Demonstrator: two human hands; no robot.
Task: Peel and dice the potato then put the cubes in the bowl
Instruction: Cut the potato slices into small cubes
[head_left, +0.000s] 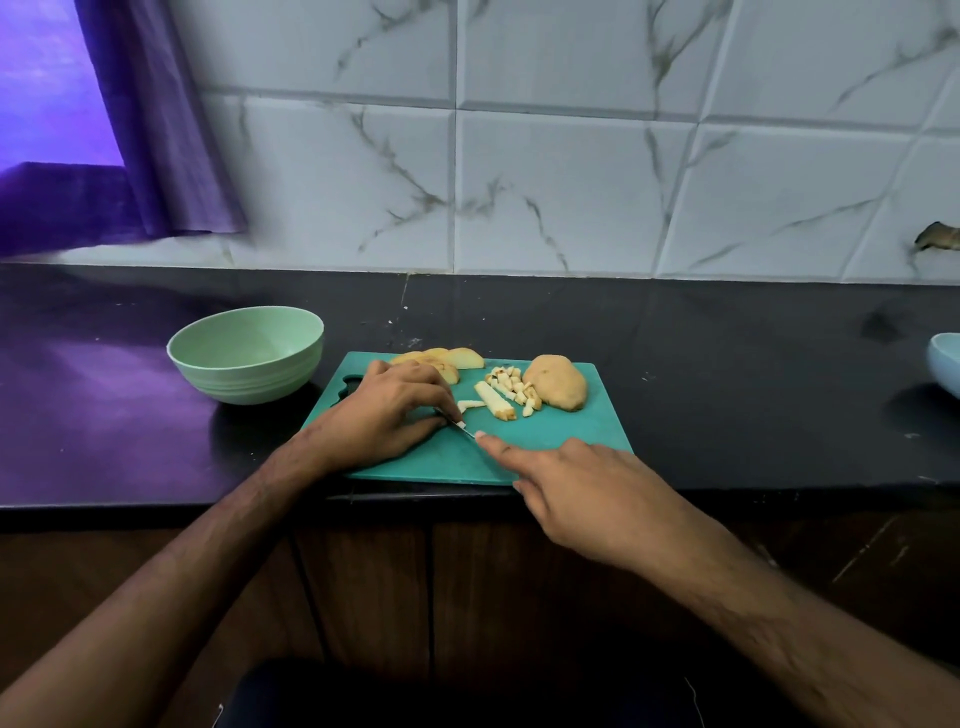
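Left hand (387, 415) pins a pale potato strip (470, 404) to the green cutting board (571, 441). Right hand (576, 499) grips a knife (464, 427), forefinger along the blade. Cubes (511, 387) lie beside the potato half (556, 383); bowl (247, 353) waits left on the worktop (727, 364). That strip looks firm, wet, slippery: hold it near the far end.

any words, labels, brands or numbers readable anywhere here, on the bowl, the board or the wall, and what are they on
None: no text, label, brand or number can be read in this view.
The green bowl shows only plain moulded rings.
The teal cutting board is unmarked where it shows.
The wall tiles carry grey marble veining, not writing.
The blue dish at the right edge is mostly cut off; nothing legible on it.
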